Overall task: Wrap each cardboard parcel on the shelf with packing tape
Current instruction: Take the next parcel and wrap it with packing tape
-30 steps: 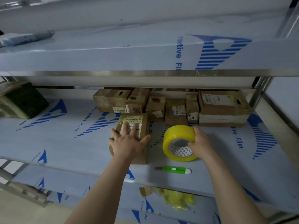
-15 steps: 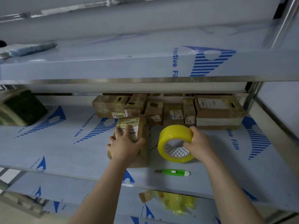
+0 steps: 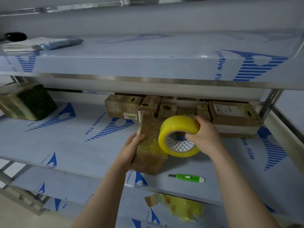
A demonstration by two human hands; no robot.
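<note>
A brown cardboard parcel [image 3: 150,145] stands tipped up on its edge on the middle shelf [image 3: 79,145]. My left hand [image 3: 130,148] grips its left side, thumb on the front face. My right hand [image 3: 204,137] holds a yellow roll of packing tape [image 3: 177,129] against the parcel's right side, fingers curled through the core. Several more cardboard parcels [image 3: 125,106] sit in a row at the back of the shelf, with a larger flat one [image 3: 233,117] at the right.
A green utility knife [image 3: 189,177] lies near the shelf's front edge. A dark green wrapped block [image 3: 31,102] sits at the far left. Crumpled yellow tape and cardboard scraps [image 3: 179,206] lie on the lower shelf. A steel post [image 3: 269,102] stands at the right.
My left hand has tipped the parcel from lying flat onto its edge. My right hand has lifted the tape roll and brought it left against the parcel.
</note>
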